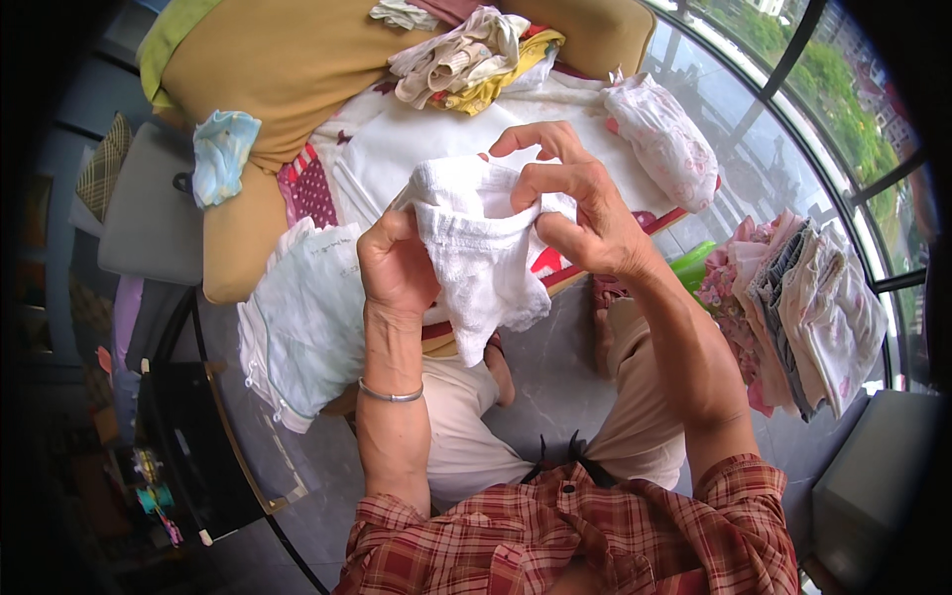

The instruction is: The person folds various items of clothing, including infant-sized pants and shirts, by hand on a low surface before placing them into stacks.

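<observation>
A small white knit garment (483,245) with a ribbed band hangs between my hands, its opening facing up. At its left side my left hand (401,260) grips the cloth, thumb on the near face. My right hand (576,197) pinches the right edge of the band between thumb and a finger, other fingers raised and curled. What the cloth is exactly, I cannot tell. Beneath it a white cloth (416,137) lies flat on a patterned blanket (316,190). Next to my left wrist is a stack of pale folded clothes (305,312).
Crumpled beige and yellow clothes (468,63) lie by the tan sofa cushion (275,67). A rolled printed garment (662,141) rests at the blanket's right end. Folded clothes (796,312) are piled at right, near a window (840,111). A blue cloth (223,156) drapes over the sofa arm.
</observation>
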The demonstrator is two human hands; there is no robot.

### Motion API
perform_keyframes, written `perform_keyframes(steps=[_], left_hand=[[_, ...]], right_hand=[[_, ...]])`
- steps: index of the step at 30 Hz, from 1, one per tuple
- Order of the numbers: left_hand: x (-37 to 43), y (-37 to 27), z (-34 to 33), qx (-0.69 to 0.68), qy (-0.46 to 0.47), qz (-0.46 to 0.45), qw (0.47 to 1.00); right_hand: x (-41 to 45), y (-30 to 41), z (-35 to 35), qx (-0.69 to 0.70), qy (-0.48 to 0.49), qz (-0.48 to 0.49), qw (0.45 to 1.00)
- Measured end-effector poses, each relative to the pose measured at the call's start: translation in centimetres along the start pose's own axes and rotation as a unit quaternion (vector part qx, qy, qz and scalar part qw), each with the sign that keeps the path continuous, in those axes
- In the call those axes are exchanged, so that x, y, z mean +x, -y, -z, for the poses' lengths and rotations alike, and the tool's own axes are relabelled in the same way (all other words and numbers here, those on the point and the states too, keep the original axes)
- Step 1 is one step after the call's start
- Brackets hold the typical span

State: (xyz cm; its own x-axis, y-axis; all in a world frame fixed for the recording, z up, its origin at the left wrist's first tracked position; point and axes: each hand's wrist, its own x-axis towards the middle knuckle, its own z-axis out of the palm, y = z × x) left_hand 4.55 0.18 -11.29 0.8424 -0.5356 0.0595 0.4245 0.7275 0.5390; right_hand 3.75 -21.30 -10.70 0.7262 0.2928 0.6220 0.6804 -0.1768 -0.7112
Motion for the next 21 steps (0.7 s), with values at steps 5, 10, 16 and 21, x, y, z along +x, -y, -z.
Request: perform_keyframes(steps=[5, 10, 16, 21], left_hand=[[0.4, -0.5, 0.9, 0.181, -0.155, -0.056, 0.970], [0.7, -0.6, 0.6, 0.194, -0.158, -0.062, 0.966], [0.7, -0.4, 0.4, 0.200, -0.141, -0.093, 0.965], [0.7, 0.2, -0.4, 0.254, -0.129, -0.166, 0.944]], right_hand=[[0.0, -0.2, 1.6, 0.025, -0.045, 0.033, 0.998], [-0.5, -0.5, 2.9, 0.053, -0.067, 0.004, 0.996], [-1.1, -0.8, 4.5, 0.045, -0.019, 0.004, 0.999], [-1.8, -0.6, 4.9, -0.015, -0.032, 0.013, 0.999]])
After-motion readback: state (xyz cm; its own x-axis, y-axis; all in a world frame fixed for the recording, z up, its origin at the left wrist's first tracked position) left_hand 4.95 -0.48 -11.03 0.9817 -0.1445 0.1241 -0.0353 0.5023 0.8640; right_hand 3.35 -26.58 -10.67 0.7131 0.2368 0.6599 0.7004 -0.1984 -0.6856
